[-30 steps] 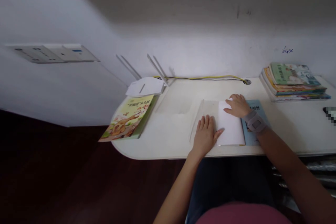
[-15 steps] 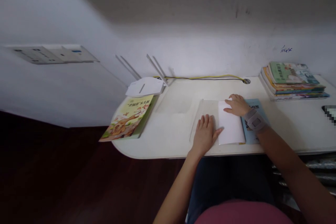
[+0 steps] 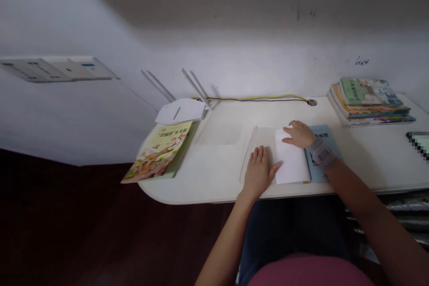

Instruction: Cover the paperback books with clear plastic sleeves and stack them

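A book with a light blue cover (image 3: 324,144) lies near the front of the desk, with a white page or flap (image 3: 292,165) folded out to its left. Across that flap's upper part rests my right hand (image 3: 298,134), thumb and fingers apart, its wrist over the blue cover. My left hand (image 3: 258,170) lies flat on a clear plastic sheet (image 3: 268,136) left of the flap, the thumb reaching the flap's left edge. Neither hand has anything gripped in it. How the plastic joins the book is hard to see.
At the desk's left end, a yellow-green picture book (image 3: 159,154) hangs over the edge below a white router (image 3: 182,111). Several books form a stack (image 3: 372,100) at the back right. A cable (image 3: 251,98) runs along the wall to a hole. A dark-edged device (image 3: 418,143) sits far right.
The view has shifted slightly, so everything sits a little further left. Both hands keep nearly the same place on the plastic and the white flap.
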Available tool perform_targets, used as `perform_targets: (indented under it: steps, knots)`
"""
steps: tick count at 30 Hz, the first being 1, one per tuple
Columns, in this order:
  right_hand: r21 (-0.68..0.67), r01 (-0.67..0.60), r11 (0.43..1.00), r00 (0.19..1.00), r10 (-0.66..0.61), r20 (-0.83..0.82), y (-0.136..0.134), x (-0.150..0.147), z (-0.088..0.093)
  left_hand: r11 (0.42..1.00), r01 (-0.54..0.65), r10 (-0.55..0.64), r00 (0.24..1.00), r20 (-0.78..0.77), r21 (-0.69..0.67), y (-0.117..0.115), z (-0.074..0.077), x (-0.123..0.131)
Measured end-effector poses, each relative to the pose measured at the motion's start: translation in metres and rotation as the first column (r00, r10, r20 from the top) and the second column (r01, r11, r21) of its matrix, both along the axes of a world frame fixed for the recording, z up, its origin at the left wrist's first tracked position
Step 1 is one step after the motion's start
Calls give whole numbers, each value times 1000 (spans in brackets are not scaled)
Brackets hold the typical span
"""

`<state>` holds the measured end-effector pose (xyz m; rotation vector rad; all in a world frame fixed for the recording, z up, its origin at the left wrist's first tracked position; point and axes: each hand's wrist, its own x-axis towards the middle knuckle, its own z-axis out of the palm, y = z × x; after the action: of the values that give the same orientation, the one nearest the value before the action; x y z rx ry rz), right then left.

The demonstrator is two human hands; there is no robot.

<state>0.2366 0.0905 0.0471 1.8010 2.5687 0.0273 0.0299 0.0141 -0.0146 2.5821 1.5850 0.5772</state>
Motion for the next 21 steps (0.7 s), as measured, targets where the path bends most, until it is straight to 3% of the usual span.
perform_targets:
  steps: [6, 14, 21]
  knots:
    - [-14, -32, 999, 999, 31, -39, 5, 4, -5, 999, -10, 10, 1000, -5, -31, -1, 3, 1]
    - [81, 63, 995, 994, -56, -91, -1, -6, -10, 999, -11, 10, 1000, -16, -33, -1, 4, 1]
    - [125, 156, 980, 894, -86, -441, -4, -8, -28, 999, -8, 7, 1000, -16, -42, -2, 9, 2]
